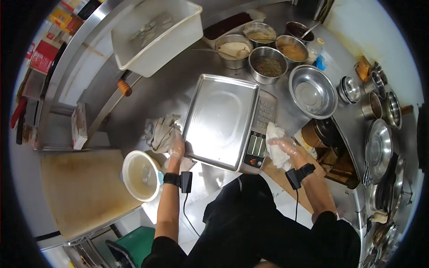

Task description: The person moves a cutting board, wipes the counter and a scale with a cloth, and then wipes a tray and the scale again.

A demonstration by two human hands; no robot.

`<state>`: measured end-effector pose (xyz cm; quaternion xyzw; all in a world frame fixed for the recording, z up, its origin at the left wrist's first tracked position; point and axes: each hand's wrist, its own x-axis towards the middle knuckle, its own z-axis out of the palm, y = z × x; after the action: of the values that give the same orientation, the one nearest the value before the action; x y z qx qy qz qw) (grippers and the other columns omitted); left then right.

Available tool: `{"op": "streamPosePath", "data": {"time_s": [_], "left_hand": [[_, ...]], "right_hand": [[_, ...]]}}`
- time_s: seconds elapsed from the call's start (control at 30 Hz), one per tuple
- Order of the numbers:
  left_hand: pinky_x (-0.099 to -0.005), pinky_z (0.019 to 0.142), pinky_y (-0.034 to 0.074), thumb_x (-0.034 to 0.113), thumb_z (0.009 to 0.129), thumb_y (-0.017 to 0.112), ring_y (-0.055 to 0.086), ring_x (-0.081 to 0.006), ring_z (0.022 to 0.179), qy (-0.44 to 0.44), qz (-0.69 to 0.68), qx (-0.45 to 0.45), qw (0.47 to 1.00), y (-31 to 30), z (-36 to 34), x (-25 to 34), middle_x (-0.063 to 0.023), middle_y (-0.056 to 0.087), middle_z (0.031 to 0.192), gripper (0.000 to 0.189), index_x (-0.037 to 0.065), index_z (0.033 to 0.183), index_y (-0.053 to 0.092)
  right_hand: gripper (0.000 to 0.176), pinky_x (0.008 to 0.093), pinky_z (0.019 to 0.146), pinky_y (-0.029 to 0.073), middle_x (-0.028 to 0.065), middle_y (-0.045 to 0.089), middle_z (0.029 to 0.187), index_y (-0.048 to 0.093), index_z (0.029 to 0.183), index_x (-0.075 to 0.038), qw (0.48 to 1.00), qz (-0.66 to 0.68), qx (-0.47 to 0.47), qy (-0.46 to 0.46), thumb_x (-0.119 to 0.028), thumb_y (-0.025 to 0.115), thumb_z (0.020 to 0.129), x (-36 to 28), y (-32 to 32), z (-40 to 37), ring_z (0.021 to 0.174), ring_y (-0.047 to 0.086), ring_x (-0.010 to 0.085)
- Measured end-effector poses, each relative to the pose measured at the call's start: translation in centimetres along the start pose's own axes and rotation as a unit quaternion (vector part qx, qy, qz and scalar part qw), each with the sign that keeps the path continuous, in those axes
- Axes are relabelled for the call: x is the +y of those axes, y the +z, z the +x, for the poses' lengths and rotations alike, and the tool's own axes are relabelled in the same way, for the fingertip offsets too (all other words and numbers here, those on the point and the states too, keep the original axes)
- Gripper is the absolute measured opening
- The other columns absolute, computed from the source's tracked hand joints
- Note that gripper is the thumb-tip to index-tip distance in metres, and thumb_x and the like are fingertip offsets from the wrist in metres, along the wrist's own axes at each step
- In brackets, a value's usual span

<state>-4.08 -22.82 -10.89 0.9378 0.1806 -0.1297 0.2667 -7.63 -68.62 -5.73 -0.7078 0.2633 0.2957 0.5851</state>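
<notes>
A clear plastic glove covers my left hand (pixel 177 146), whose fingers are pressed against a bunched grey cloth (pixel 159 133). This hand is beside the near left corner of a shiny metal tray (pixel 220 120). The tray lies on a digital scale (pixel 255 151), whose keypad and display show along the tray's right side. My right hand (pixel 289 148), also in a clear glove, grips a crumpled white cloth (pixel 277 146). The white cloth is at the right edge of the scale, close to the display. Some fingertips of both hands are hidden by the cloths.
Several metal bowls of seasoning, one being a bowl of dried spices (pixel 268 66), stand behind the scale. To their right are a metal basin (pixel 313 92) and a bottle (pixel 315 49). A white plastic tub (pixel 178 33) is at the back left; a white bucket (pixel 132 166) stands near my left forearm.
</notes>
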Motion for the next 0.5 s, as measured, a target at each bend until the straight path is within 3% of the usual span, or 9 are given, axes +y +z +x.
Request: {"op": "streamPosePath", "data": {"time_s": [0.07,0.17,0.2,0.27,0.3,0.4,0.43,0.47,0.5], "left_hand": [[-0.0522,0.081,0.046,0.041,0.102,0.022,0.059,-0.0483,0.098,-0.025,0.017,0.035,0.999,-1.5,-3.6,1.5,-0.0337,0.061,0.102,0.057,-0.007,0.109,0.051],[-0.0514,0.074,0.047,0.041,0.102,0.023,0.062,-0.0453,0.085,-0.028,-0.115,0.056,0.991,1.0,-5.5,-0.9,-0.0296,0.063,0.086,0.052,-0.004,0.102,0.050],[-0.0497,0.068,0.046,0.044,0.102,0.024,0.061,-0.0406,0.074,-0.038,-0.154,0.060,0.986,3.3,-5.0,-3.3,-0.0261,0.061,0.077,0.054,-0.002,0.093,0.051],[-0.0398,0.059,0.042,0.057,0.100,0.020,0.049,-0.0244,0.060,-0.179,-0.366,-0.049,0.912,2.0,-8.1,-0.1,-0.0107,0.050,0.064,0.067,0.001,0.079,0.052],[-0.0373,0.063,0.042,0.058,0.100,0.020,0.050,-0.0201,0.066,-0.148,-0.374,0.038,0.915,2.9,-9.2,0.9,-0.0071,0.048,0.065,0.068,0.002,0.078,0.052],[-0.0357,0.095,0.040,0.045,0.104,0.020,0.052,-0.0254,0.104,-0.144,-0.434,0.036,0.888,5.6,-10.2,2.0,-0.0167,0.056,0.111,0.059,-0.003,0.126,0.047],[-0.0297,0.056,0.039,0.046,0.104,0.027,0.042,-0.0118,0.062,-0.130,-0.528,0.038,0.838,8.1,-9.4,0.0,0.0006,0.042,0.070,0.042,0.010,0.099,0.049],[-0.0298,0.055,0.039,0.047,0.103,0.027,0.042,-0.0116,0.061,-0.086,-0.445,0.086,0.887,8.2,-10.5,2.3,0.0005,0.042,0.070,0.043,0.010,0.100,0.049],[-0.0323,0.061,0.042,0.045,0.104,0.026,0.043,-0.0133,0.066,-0.051,-0.432,0.139,0.890,9.1,-10.6,3.2,-0.0019,0.042,0.075,0.044,0.007,0.100,0.048]], "right_hand": [[0.046,0.0331,0.073,0.048,0.0142,0.065,0.101,0.071,0.104,-0.003,0.990,-0.137,-0.024,0.034,-0.036,0.074,0.071,-1.5,-0.4,2.1,0.083,0.060,0.0230],[0.038,0.0304,0.073,0.047,0.0110,0.065,0.097,0.072,0.100,-0.008,0.991,-0.096,-0.085,-0.041,-0.034,0.072,0.072,-3.5,-0.4,4.1,0.083,0.060,0.0219],[0.034,0.0310,0.072,0.048,0.0084,0.065,0.093,0.072,0.096,-0.007,0.988,0.002,-0.105,-0.111,-0.031,0.072,0.073,-5.4,-0.2,1.0,0.081,0.060,0.0207],[0.031,0.0322,0.069,0.049,0.0069,0.065,0.089,0.072,0.094,-0.006,0.995,-0.046,-0.084,0.013,-0.029,0.072,0.073,-6.9,0.1,3.5,0.079,0.061,0.0200],[0.033,0.0333,0.067,0.049,0.0075,0.066,0.089,0.072,0.096,-0.005,0.995,-0.023,-0.089,-0.043,-0.029,0.072,0.073,-7.0,-0.3,4.0,0.078,0.061,0.0200],[0.042,0.0347,0.077,0.049,0.0145,0.068,0.102,0.070,0.104,-0.002,0.967,-0.172,-0.053,-0.183,-0.031,0.071,0.074,-9.3,0.8,3.2,0.087,0.062,0.0228],[0.046,0.0354,0.079,0.049,0.0157,0.068,0.103,0.070,0.105,0.001,0.958,-0.236,-0.020,-0.163,-0.034,0.070,0.075,-8.2,0.2,6.7,0.089,0.062,0.0231],[0.049,0.0361,0.082,0.048,0.0168,0.068,0.104,0.069,0.105,0.003,0.943,-0.300,0.015,-0.143,-0.036,0.070,0.075,-7.0,-0.5,10.3,0.092,0.062,0.0235],[0.058,0.0384,0.085,0.047,0.0196,0.067,0.104,0.066,0.105,0.009,0.918,-0.374,0.031,-0.125,-0.042,0.068,0.077,-10.9,2.3,4.3,0.097,0.062,0.0253]]}}
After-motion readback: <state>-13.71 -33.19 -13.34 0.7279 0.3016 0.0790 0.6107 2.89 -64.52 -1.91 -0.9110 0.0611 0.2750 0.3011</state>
